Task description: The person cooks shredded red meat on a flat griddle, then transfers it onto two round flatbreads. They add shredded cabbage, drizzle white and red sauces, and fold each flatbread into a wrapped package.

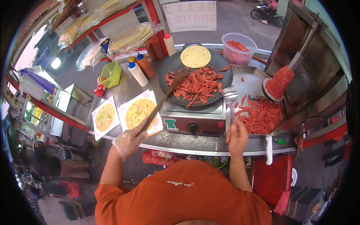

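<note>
Left hand (129,142), covered by a thin clear glove, is clamping its fingers around the handle of a wooden spatula (164,99), whose blade is reaching over the left side of the cooking meat. The bare right hand (237,135) is closing around the handle of a metal utensil (230,96); its head is blurring beside the pan's right edge, so it is perhaps a fork, though the shape is not certain.

Red meat strips (198,85) are lying heaped across the middle of a dark round pan (171,63), which is resting on a metal stove (180,125). At the pan's far edge, a round flatbread (195,56) is lying flat, just beyond the heap.

Left of the stove, two topped flatbreads are sitting on white paper, the nearer to the pan (140,112) just beside the other (105,117). Behind them, a white squeeze bottle (138,75) is standing near a green basket (111,74). To the right of the pan, more strips are covering the near part of a metal tray (253,87), and a meat cone (279,83) is leaning over it. Beyond, a clear tub (240,59) is holding more red meat.
</note>
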### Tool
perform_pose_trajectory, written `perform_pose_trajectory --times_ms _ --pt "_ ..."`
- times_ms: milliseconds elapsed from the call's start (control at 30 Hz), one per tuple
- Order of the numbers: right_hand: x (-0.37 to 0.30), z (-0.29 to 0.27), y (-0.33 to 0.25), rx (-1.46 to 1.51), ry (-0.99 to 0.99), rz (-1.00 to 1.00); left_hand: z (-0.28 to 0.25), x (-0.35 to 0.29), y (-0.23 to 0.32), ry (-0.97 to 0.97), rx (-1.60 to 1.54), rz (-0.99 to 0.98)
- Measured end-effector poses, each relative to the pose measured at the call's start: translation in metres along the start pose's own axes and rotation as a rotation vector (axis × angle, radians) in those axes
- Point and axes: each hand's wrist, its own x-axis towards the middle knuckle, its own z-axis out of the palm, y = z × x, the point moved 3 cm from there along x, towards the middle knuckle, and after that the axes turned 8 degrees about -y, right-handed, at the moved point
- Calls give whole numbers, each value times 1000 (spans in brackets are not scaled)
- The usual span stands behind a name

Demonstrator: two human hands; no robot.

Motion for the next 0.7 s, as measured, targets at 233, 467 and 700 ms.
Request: perform_pose_trajectory --times_ms 233,467,700 --pt "-29 -6 25 -324 -207 -122 -12 15 39 -31 58 -47" --pt "-38 -12 46 -287 -161 -160 -23 22 87 -137 89 -125" --pt "-34 -9 42 -341 -100 -278 9 48 66 -106 142 94"
